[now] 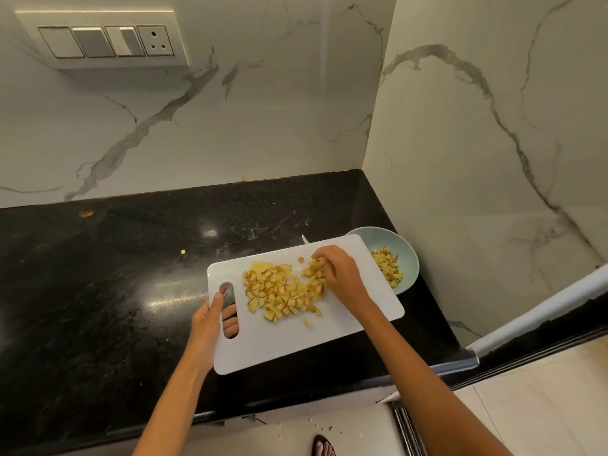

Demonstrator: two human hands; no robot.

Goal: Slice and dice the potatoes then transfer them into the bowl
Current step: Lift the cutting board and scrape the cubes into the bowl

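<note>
Most of the dicing is looking finished. Left hand (210,319) is gripping the cutting board (362,311) by its handle slot; right hand (339,274), fingers curled, is raking diced potatoes (283,294) toward the bowl (409,255) beyond it, already holding some.

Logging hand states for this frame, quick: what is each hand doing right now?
Left hand: grips the handle end of the cutting board.
Right hand: fingers curled onto the diced potatoes; grasp cannot be told.
</note>
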